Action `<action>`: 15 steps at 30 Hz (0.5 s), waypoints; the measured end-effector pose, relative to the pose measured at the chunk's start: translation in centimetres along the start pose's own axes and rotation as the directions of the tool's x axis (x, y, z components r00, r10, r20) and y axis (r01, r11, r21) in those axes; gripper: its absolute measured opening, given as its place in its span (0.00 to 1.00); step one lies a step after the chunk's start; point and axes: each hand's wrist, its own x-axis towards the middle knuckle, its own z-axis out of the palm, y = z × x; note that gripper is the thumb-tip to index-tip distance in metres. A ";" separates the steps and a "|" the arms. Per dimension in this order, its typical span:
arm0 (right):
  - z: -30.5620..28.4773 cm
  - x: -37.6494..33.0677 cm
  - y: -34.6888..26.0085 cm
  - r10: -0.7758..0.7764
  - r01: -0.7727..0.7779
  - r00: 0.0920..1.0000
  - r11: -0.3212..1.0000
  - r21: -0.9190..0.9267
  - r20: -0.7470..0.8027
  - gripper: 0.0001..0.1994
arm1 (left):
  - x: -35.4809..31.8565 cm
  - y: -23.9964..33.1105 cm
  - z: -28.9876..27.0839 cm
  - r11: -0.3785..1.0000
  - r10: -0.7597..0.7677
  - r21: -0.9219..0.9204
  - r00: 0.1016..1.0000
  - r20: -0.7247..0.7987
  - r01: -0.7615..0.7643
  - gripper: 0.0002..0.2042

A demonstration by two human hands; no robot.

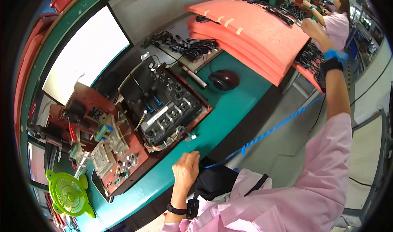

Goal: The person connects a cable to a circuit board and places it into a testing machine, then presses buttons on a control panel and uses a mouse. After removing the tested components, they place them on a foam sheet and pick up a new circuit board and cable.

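Observation:
My left hand [186, 168] rests with curled fingers on the near edge of the green workbench [229, 109], holding nothing that I can see. Just beyond it lies a black electronic unit [163, 103] with knobs and loose wires, set in a red-brown fixture [137, 150]. My right hand [312, 27] is stretched far out to the stack of pink foam sheets [249, 27], beside black cables [282, 14] lying on top. Whether it grips one is not visible. A blue wrist strap [335, 55] with a coiled blue cord [270, 131] sits on that arm.
A black mouse [224, 79], a white marker [194, 76] and bundled black cables [196, 47] lie behind the unit. A bright monitor [86, 53] stands at the left, a green fan [67, 193] at the lower left. A co-worker [337, 19] sits at the far right.

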 end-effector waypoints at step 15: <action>10.6 13.4 2.8 0.206 -0.208 0.977 0.978 0.021 0.055 0.16 | 1.7 -0.4 0.2 0.997 -0.027 0.077 0.961 0.276 0.006 0.18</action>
